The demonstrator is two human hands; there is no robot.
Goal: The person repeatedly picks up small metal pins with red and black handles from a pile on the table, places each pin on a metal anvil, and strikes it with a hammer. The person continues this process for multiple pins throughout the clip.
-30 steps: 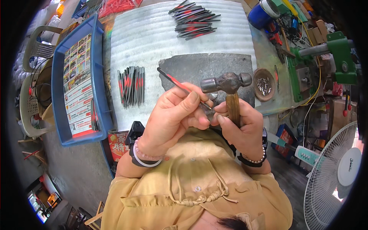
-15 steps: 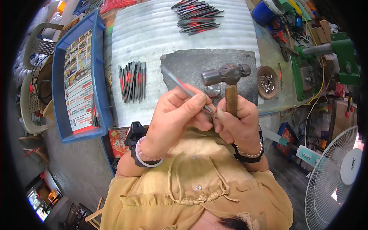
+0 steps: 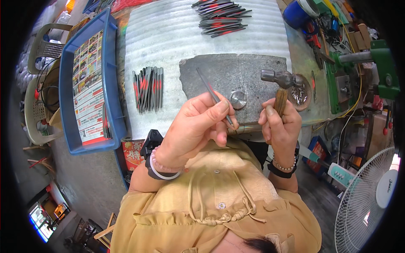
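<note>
Between the thumb and fingers of my left hand (image 3: 196, 120) is a slim dark tapered rod (image 3: 206, 83), slanting up and left over a grey stone slab (image 3: 202, 65). My right hand (image 3: 282, 124) is wrapped round the wooden handle of a ball-peen hammer (image 3: 282, 78), its head raised above the slab's right end. A round shiny metal disc (image 3: 238, 100) lies on the slab between my hands. Beyond the hammer stands a round bowl (image 3: 309, 86) holding small metal pins (image 3: 300, 96).
Slim black-and-red tools lie in a row (image 3: 147, 90) at left and a pile (image 3: 223, 19) at the back, on white foam sheeting (image 3: 160, 38). A blue crate (image 3: 110, 71) is at far left. At right are a green machine (image 3: 384, 67) and a white fan (image 3: 367, 198).
My right hand has moved right with the hammer, away from my left hand. The metal disc shows fully now. My left hand still pinches the rod, which is tilted a little steeper.
</note>
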